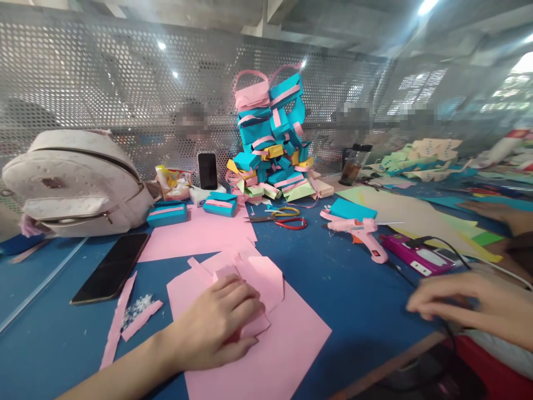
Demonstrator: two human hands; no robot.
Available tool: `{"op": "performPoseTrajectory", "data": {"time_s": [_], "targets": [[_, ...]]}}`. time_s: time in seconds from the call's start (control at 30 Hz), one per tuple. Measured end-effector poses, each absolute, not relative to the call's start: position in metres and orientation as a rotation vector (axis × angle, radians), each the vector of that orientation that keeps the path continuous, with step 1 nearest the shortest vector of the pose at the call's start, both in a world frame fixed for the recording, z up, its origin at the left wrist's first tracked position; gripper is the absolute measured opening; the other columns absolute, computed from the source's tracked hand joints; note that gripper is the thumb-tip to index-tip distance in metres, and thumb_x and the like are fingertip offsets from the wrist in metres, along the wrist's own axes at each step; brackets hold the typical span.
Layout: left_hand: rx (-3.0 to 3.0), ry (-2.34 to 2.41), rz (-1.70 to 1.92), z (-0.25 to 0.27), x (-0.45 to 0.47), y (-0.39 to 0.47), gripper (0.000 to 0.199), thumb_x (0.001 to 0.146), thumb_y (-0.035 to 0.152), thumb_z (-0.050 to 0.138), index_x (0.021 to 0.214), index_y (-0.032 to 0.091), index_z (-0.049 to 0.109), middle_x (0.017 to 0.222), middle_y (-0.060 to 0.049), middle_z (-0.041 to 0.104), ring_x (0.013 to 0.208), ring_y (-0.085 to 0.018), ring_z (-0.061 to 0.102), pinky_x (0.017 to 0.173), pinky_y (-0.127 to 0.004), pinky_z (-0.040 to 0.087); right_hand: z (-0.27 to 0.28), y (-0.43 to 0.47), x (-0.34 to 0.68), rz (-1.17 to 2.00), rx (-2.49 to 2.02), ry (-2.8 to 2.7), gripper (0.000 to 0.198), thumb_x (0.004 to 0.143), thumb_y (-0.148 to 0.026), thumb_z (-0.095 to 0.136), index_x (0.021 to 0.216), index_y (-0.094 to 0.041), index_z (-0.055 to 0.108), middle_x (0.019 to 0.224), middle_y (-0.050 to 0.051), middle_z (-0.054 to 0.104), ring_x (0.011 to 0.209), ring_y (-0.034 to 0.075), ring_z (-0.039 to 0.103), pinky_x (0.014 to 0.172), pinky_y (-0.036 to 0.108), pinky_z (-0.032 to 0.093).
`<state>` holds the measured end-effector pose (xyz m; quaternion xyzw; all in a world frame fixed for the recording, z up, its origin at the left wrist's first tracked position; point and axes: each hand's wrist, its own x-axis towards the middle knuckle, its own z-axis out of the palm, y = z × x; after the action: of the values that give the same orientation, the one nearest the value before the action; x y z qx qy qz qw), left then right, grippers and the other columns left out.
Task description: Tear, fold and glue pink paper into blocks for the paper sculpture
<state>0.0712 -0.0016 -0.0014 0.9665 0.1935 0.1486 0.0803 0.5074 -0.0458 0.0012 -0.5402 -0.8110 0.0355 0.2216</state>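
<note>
Left hand [227, 314], half-curled, holds folded pink paper [268, 278] down, apparently steadying it; right hand [464, 286], loosely extended, appears empty.

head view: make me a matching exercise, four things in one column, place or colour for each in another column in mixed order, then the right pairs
Things
1. left hand
2. glue gun
3. backpack
4. small whitish bits

Places and colours
A. off-white, near the perforated screen
B. between two pink strips
C. resting on folded pink paper
D. pink, beside the purple power strip

Pairs: 1-C, 2-D, 3-A, 4-B
</note>
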Motion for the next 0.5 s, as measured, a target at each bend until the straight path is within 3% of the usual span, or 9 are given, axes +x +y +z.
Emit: {"op": "performPoseTrajectory", "data": {"time_s": [0.07, 0.2, 0.33, 0.5], "targets": [[2.891, 0.58, 0.447, -0.001, 0.071, -0.001, 0.03, 0.092, 0.029, 0.05, 0.118, 0.017, 0.056, 0.118, -0.012, 0.064, 0.106, -0.028, 0.059, 0.099, -0.046, 0.045, 0.018, -0.026, 0.483, 0.453, -1.558, -2.337, 0.017, 0.086, -0.052, 0.061, 0.085, -0.043, 0.075, 0.079, 0.006, 0.077, 0.067, 0.019, 0.071, 0.059, 0.029, 0.054], [2.893, 0.577, 0.428, -0.001, 0.071, -0.001, 0.029, 0.092, 0.029, 0.05, 0.117, 0.017, 0.056, 0.117, -0.011, 0.064, 0.105, -0.027, 0.059, 0.099, -0.047, 0.044, 0.019, 0.009, 0.431, 0.043, -1.616, -2.248, 0.022, 0.095, -0.035, 0.05, 0.103, -0.03, 0.07, 0.107, 0.004, 0.074, 0.096, 0.025, 0.069, 0.08, 0.036, 0.052], [2.883, 0.585, 0.418, -0.002, 0.07, -0.001, 0.029, 0.092, 0.029, 0.05, 0.117, 0.016, 0.056, 0.118, -0.011, 0.063, 0.106, -0.027, 0.059, 0.1, -0.046, 0.043, 0.001, 0.043, 0.401, -0.348, -1.59, -2.424, 0.019, 0.094, -0.02, 0.047, 0.094, -0.022, 0.066, 0.096, 0.003, 0.073, 0.079, 0.019, 0.069, 0.059, 0.027, 0.041], [2.883, 0.577, 0.431, -0.003, 0.07, -0.001, 0.029, 0.093, 0.03, 0.05, 0.117, 0.017, 0.056, 0.117, -0.011, 0.063, 0.105, -0.027, 0.059, 0.099, -0.046, 0.044, -0.008, 0.073, 0.394, -0.414, -1.631, -2.52, 0.012, 0.089, -0.014, 0.053, 0.086, -0.018, 0.065, 0.084, 0.004, 0.069, 0.062, 0.017, 0.062, 0.05, 0.027, 0.025]]}}
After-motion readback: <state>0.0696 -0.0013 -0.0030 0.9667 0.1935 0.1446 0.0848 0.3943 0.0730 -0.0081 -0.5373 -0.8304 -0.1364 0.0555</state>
